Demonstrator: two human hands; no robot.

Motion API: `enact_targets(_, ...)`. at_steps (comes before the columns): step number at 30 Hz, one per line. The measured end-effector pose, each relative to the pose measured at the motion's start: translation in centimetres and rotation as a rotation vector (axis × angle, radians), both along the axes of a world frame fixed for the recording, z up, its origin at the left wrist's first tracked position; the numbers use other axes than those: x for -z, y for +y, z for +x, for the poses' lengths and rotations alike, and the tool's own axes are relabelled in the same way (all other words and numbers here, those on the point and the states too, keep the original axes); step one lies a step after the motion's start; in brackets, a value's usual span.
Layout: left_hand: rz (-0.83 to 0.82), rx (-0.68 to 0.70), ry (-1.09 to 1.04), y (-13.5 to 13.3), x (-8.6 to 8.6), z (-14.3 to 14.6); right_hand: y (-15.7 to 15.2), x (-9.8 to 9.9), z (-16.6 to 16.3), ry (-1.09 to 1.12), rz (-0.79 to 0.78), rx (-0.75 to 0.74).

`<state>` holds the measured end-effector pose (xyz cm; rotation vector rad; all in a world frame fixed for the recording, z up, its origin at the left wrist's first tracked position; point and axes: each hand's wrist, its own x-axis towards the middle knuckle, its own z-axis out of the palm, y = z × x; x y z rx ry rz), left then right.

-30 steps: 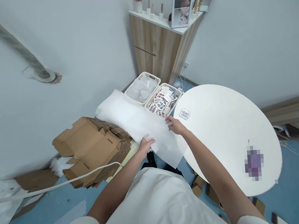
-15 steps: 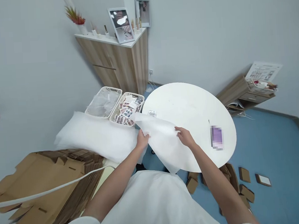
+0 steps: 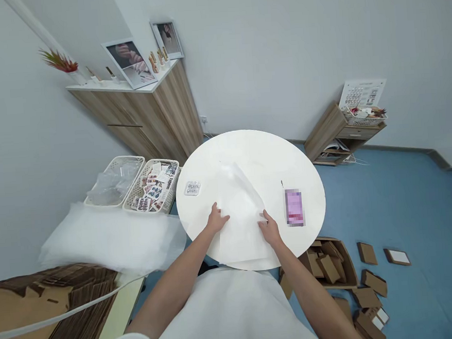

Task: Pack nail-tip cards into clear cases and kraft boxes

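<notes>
A thin white packing foam sheet (image 3: 243, 235) lies over the near half of the round white table (image 3: 303, 169), its far end narrowing and partly lifted. My left hand (image 3: 216, 221) grips its left edge, thumb pointing inward. On the opposite edge, my right hand (image 3: 270, 229) pinches the sheet between thumb and fingers. Left of the sheet rests a small clear pack of press-on nails (image 3: 192, 188). To the right of my right hand lies a blurred purple rectangular item (image 3: 294, 207).
Left of the table are a stack of white foam sheets (image 3: 110, 239), a basket of printed nail cards (image 3: 153, 187) and a basket of clear bags (image 3: 114, 180). Flattened cardboard (image 3: 23, 318) sits nearer. Small brown boxes (image 3: 367, 252) lie on the floor at right.
The foam sheet has come from the table's left edge onto its middle, carried by both hands. My view has turned right, and the nail pack now shows fully.
</notes>
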<state>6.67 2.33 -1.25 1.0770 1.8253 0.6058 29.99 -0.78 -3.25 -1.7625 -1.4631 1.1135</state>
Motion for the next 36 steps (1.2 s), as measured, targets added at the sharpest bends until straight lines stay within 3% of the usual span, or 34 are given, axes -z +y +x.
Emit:
enact_targets(4, -0.058, 0.095, 0.112, -1.5, 1.7, 0.6, -0.6, 1.2, 1.0, -0.103, -0.045, -0.116)
enact_targets(10, 0.012, 0.102, 0.237, -1.3, 2.6, 1.2, -0.8, 1.0, 1.3, -0.455, -0.078, -0.283)
enact_targets(18, 0.161, 0.18, 0.485, -0.2, 2.1, -0.1, -0.8, -0.3, -0.2, -0.747, -0.137, -0.223)
enact_targets(21, 0.295, 0.376, 0.601, -1.5, 1.6, -0.4, -2.3, -0.8, -1.0, -0.756, -0.074, -0.299)
enact_targets(25, 0.398, 0.818, 0.563, -4.2, 1.7, -0.4, -4.5, -0.6, -2.2, -0.722, -0.059, -0.367)
enact_targets(28, 0.387, 0.859, 0.559, -4.9, 2.2, -0.7, -5.1, -0.2, -3.2, -0.716, -0.104, -0.291)
enact_targets(36, 0.366, 0.918, 0.553, -3.5, 3.2, -2.1, -4.8, -0.1, -4.7, -0.746, -0.138, -0.179)
